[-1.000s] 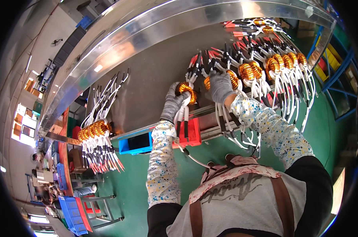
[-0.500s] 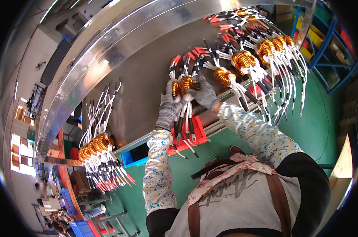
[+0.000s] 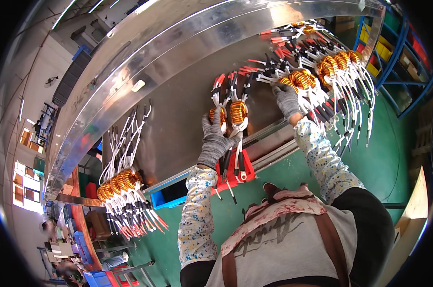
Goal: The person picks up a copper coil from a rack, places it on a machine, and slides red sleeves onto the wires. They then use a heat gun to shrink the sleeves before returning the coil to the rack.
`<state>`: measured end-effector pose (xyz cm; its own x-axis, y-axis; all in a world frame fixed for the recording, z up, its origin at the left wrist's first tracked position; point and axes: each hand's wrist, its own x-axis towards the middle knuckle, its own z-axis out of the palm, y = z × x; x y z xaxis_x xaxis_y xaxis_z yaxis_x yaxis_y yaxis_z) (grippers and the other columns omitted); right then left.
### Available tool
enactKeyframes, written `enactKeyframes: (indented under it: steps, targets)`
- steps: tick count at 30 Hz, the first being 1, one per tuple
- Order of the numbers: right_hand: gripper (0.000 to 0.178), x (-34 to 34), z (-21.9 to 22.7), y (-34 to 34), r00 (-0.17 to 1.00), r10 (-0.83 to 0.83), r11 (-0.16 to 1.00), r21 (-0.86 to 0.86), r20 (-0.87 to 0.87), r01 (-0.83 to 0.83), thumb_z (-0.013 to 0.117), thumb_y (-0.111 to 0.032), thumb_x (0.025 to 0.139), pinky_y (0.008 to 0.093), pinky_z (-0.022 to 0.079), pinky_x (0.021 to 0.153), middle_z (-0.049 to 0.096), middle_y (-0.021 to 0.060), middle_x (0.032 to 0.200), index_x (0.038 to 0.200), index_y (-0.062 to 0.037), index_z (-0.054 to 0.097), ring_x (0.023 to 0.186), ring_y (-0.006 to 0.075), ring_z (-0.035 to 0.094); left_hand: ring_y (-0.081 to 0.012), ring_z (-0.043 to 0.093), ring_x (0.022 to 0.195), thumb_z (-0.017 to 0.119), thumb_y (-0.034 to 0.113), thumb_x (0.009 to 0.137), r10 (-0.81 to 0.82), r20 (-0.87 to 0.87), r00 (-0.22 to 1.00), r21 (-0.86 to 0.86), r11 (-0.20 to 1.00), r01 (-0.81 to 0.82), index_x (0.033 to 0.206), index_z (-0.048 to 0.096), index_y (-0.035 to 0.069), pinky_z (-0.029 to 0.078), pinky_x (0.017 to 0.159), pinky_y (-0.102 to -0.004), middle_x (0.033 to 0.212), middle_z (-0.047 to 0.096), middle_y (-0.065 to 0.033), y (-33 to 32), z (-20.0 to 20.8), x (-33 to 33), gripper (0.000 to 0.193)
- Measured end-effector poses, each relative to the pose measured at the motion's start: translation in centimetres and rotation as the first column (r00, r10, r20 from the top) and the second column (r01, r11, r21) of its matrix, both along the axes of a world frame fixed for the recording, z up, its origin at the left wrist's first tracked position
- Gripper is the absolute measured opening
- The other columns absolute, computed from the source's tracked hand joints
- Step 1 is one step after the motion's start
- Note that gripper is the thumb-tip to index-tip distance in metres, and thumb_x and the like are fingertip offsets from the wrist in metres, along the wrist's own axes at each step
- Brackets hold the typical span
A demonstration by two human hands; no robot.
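Two copper-wound ring coils with white and black leads lie at the middle of the metal table. My left hand [image 3: 217, 146], in a grey glove, has its fingers around the left one of these coils [image 3: 217, 115]; its thumb reaches below the other coil [image 3: 239, 113], which stands upright beside it. Farther right, my gloved right hand [image 3: 287, 99] is closed over the near side of another copper coil [image 3: 288, 83]. That coil sits against a neighbouring coil [image 3: 303, 79]. The right fingertips are partly hidden among the coil and its white leads.
A row of coils [image 3: 338, 62] lies at the right, leads hanging over the edge. Another row [image 3: 120, 184] sits at the table's left end. Below the front edge are a red bin [image 3: 242, 167] and a blue bin [image 3: 171, 196]. A raised metal rim [image 3: 178, 52] bounds the far side.
My right hand has left the middle coils and moved right to another coil, which now sits closer to its neighbour. The two middle coils stand slightly farther apart; my left hand stays there.
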<state>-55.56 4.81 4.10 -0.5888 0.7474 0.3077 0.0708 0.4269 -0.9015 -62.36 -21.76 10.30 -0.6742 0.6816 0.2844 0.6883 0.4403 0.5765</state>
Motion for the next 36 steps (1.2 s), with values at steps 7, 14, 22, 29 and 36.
enactKeyframes:
  steps: [7, 14, 22, 29, 36]
  targets:
    - [0.044, -3.1, 3.3, -2.5, 0.968, -0.159, 0.960, 0.259, 0.194, 0.106, 0.052, -0.030, 0.084, 0.0400, 0.047, 0.082, 0.064, 0.0202, 0.099, 0.116, 0.0002, 0.053, 0.092, 0.0356, 0.061, -0.0451, 0.024, 0.129, 0.084, 0.036, 0.050, 0.006, -0.181, 0.984, -0.222, 0.974, -0.047, 0.142, 0.021, 0.009, 0.028, 0.106, -0.0406, 0.141, 0.010, -0.0300, 0.3, 0.6, 2.0, 0.114]
    - [0.070, -7.5, 2.9, -3.7, 0.700, 0.605, -0.021, -0.887, -0.379, -0.462, 0.066, -0.050, 0.076, 0.0368, 0.043, 0.092, 0.059, 0.0221, 0.110, 0.117, 0.0041, 0.049, 0.104, 0.0281, 0.056, -0.0428, 0.026, 0.129, 0.084, 0.028, 0.049, -0.014, -0.090, 0.996, -0.162, 0.987, 0.000, 0.141, 0.023, 0.010, 0.031, 0.106, -0.0352, 0.144, 0.006, -0.0256, -0.6, 0.0, 1.6, 0.112]
    - [0.016, -11.6, 1.5, -9.3, 0.616, 0.389, -0.247, -0.721, -0.685, -0.647, 0.065, -0.016, 0.079, 0.0347, 0.052, 0.070, 0.065, 0.0074, 0.079, 0.091, -0.0049, 0.061, 0.071, 0.0205, 0.063, -0.0385, 0.033, 0.123, 0.080, 0.022, 0.046, 0.056, 0.125, 0.991, 0.023, 0.998, -0.059, 0.139, 0.023, 0.006, 0.033, 0.104, -0.0340, 0.138, 0.013, -0.0233, -1.7, -1.0, 1.2, 0.111]
    - [0.018, -10.0, 4.2, -11.8, 0.654, 0.522, -0.018, -0.774, -0.548, -0.634, 0.071, -0.012, 0.074, 0.0302, 0.051, 0.058, 0.064, 0.0034, 0.079, 0.090, -0.0078, 0.062, 0.066, 0.0160, 0.061, -0.0427, 0.035, 0.122, 0.082, 0.013, 0.044, 0.148, -0.082, 0.986, -0.006, 0.989, -0.149, 0.143, 0.007, 0.014, 0.038, 0.102, -0.0373, 0.140, 0.007, -0.0253, -3.7, -2.0, 4.2, 0.124]
    - [0.022, -2.7, 5.1, -14.1, 0.575, 0.510, 0.318, -0.481, -0.640, -0.817, 0.072, -0.008, 0.074, 0.0274, 0.051, 0.062, 0.063, 0.0048, 0.083, 0.093, -0.0054, 0.064, 0.070, 0.0144, 0.061, -0.0463, 0.052, 0.099, 0.073, 0.013, 0.061, 0.234, -0.163, 0.958, -0.073, 0.966, -0.248, 0.139, 0.016, 0.018, 0.054, 0.078, -0.0445, 0.129, 0.026, -0.0312, -6.9, -0.2, 7.1, 0.097]
